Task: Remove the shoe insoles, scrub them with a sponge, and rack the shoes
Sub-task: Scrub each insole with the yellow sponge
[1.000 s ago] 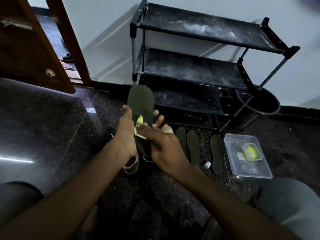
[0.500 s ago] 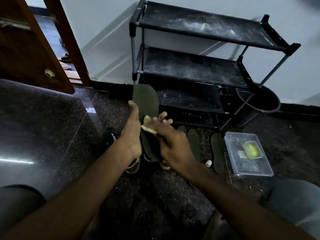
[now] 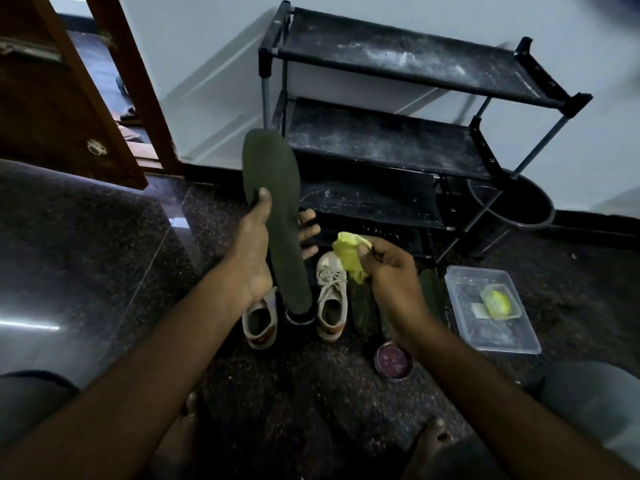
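Nearest to the camera, the person's two bent knees in grey cloth show at the lower corners, and some bare toes are between them on the dark speckled floor. A little further, a small round tin with a reddish inside lies on the floor, just under the right forearm. Beyond it two white sneakers stand side by side with their toes toward the rack. Something black is between them, but I cannot tell what it is. The left hand holds a dark green insole upright above the sneakers, with the thumb pressing on its front face and the fingers curled behind it. The right hand is just beside, not touching the insole, and its fingers pinch a crumpled yellow sponge. Two other dark insoles lie flat on the floor, partly hidden behind this hand. To the right, a clear plastic container holds a small box with something yellow inside. Further back, the black shoe rack with dusty shelves stands against the pale wall. A round black basin is at its right foot, and a brown wooden door is on the far left.
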